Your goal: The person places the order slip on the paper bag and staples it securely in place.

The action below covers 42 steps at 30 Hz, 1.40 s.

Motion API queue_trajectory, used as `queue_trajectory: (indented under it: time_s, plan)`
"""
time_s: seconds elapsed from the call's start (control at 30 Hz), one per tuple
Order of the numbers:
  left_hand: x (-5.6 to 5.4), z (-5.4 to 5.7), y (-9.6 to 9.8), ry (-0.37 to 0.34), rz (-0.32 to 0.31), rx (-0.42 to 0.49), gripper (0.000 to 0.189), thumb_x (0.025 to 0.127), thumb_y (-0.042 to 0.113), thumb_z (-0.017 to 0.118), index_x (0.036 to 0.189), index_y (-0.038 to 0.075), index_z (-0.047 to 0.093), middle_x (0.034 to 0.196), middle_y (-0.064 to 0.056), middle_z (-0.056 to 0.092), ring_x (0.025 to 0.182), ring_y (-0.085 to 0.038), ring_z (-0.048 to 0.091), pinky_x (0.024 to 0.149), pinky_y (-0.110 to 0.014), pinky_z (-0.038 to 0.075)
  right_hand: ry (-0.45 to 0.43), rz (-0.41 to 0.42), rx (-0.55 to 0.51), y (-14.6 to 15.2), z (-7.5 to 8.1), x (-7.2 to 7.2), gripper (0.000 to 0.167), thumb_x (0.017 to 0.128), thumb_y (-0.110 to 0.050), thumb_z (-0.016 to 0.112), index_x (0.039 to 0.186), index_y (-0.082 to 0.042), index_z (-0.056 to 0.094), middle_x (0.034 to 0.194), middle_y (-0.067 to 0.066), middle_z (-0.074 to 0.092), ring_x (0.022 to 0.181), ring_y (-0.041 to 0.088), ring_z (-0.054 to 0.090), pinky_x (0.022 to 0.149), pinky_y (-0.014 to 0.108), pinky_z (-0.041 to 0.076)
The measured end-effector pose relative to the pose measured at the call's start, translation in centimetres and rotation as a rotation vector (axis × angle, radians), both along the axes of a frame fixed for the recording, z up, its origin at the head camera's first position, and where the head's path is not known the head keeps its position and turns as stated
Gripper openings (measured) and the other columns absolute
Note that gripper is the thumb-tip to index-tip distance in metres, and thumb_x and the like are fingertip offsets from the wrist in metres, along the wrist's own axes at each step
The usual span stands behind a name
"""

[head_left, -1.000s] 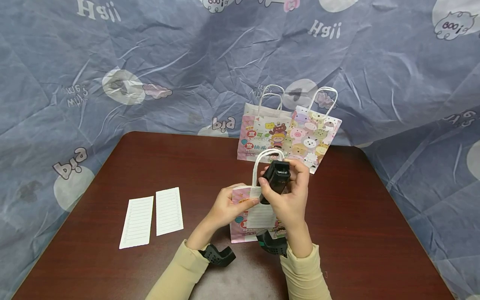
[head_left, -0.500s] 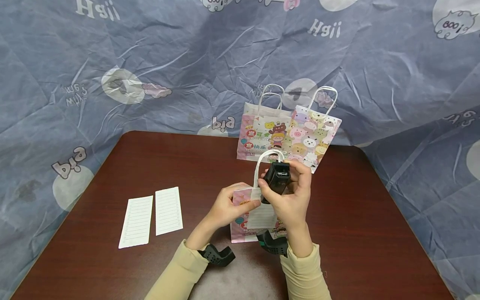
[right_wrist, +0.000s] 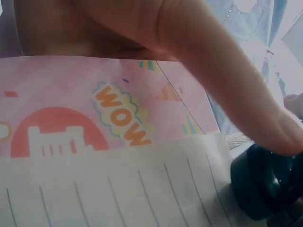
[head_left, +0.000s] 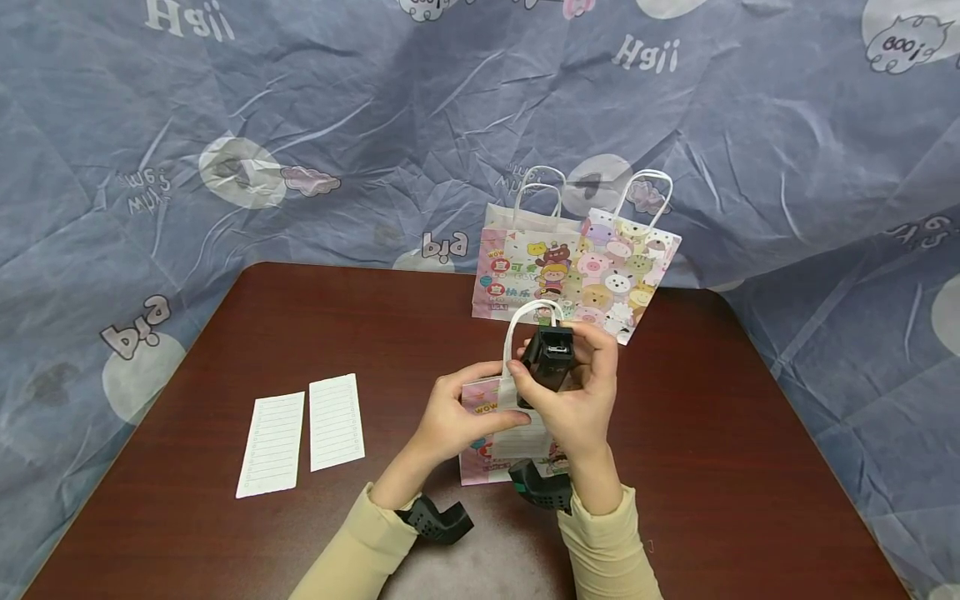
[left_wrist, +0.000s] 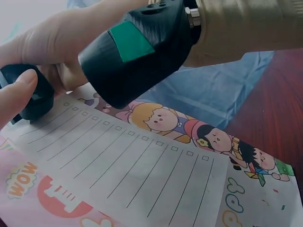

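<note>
A pink cartoon paper gift bag (head_left: 480,471) with white twisted handles (head_left: 512,333) stands upright in front of me. Against its front lies a white lined checklist sheet (left_wrist: 137,165), with small boxes along one side. My left hand (head_left: 453,417) holds the bag's upper left part, thumb across the front and other fingers partly hidden behind. My right hand (head_left: 585,396) grips a black stapler (head_left: 551,354) at the bag's top edge. In the right wrist view, the left thumb reaches to the rounded dark end of the stapler (right_wrist: 260,184), over the sheet's edge.
Two more lined sheets, a left one (head_left: 272,446) and a right one (head_left: 336,422), lie on the brown table (head_left: 202,367). At the back stand a pink cartoon bag (head_left: 517,271) and an animal-print bag (head_left: 618,279), overlapping, before a blue-grey cloth backdrop (head_left: 360,108).
My left thumb has slid slightly right and down and lies straighter across the front. The right hand and stapler have shifted only slightly. The bag stays in place.
</note>
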<state>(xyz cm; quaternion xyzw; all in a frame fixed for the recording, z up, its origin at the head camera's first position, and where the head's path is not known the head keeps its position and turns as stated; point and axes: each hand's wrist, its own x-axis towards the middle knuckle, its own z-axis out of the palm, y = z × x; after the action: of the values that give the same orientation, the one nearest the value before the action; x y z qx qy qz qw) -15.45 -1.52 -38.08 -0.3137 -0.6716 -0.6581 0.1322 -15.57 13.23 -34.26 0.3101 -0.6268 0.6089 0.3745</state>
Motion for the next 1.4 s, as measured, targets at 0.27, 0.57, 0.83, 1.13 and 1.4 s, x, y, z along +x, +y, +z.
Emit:
queue_trajectory:
  time_s: [0.27,0.57,0.83,1.13,1.4]
  plan:
    - [-0.7,-1.6,0.2,0.033,0.025,0.034,0.047,0.065,0.001,0.084,0.11,-0.001,0.067,0.105,-0.011,0.068,0.098,-0.019,0.064,0.081,-0.035,0.051,0.0,-0.008,0.03,-0.1,0.0,0.2,0.063,0.078,-0.015,0.077,0.112,0.018,0.036,0.084,0.025,0.062,0.078,0.019,0.067,0.068,0.024,0.053]
    - [-0.8,-1.7,0.1,0.089,0.061,0.026,0.045,0.064,-0.003,0.083,0.106,-0.003,0.068,0.101,-0.013,0.068,0.096,-0.02,0.064,0.082,-0.035,0.051,-0.097,-0.045,0.119,0.3,0.4,0.5,0.076,0.072,-0.034,0.08,0.116,0.012,0.04,0.095,0.012,0.067,0.086,0.012,0.065,0.067,0.021,0.051]
    - [0.1,0.8,-0.6,0.107,0.056,0.019,0.042,0.064,-0.011,0.08,0.104,-0.009,0.066,0.098,-0.019,0.067,0.095,-0.021,0.065,0.08,-0.036,0.052,0.042,-0.037,0.051,0.8,0.6,0.0,0.07,0.071,-0.029,0.082,0.114,0.016,0.051,0.11,0.011,0.064,0.091,0.015,0.063,0.072,0.022,0.05]
    - [0.0,1.2,-0.9,0.078,0.052,0.022,0.042,0.064,-0.013,0.079,0.103,-0.012,0.065,0.098,-0.021,0.067,0.095,-0.021,0.064,0.08,-0.036,0.052,-0.036,-0.023,0.152,2.7,0.4,-1.1,0.094,0.061,-0.04,0.087,0.124,0.013,0.042,0.119,0.017,0.051,0.111,0.024,0.048,0.093,0.036,0.039]
    - [-1.7,-1.4,-1.3,0.05,0.063,0.026,0.045,0.064,-0.008,0.082,0.106,-0.007,0.066,0.103,-0.017,0.068,0.099,-0.021,0.063,0.084,-0.036,0.05,-0.434,0.238,0.347,4.9,-0.5,-1.9,0.083,0.054,0.012,0.085,0.128,-0.002,0.051,0.111,-0.004,0.065,0.095,0.015,0.063,0.073,0.028,0.052]
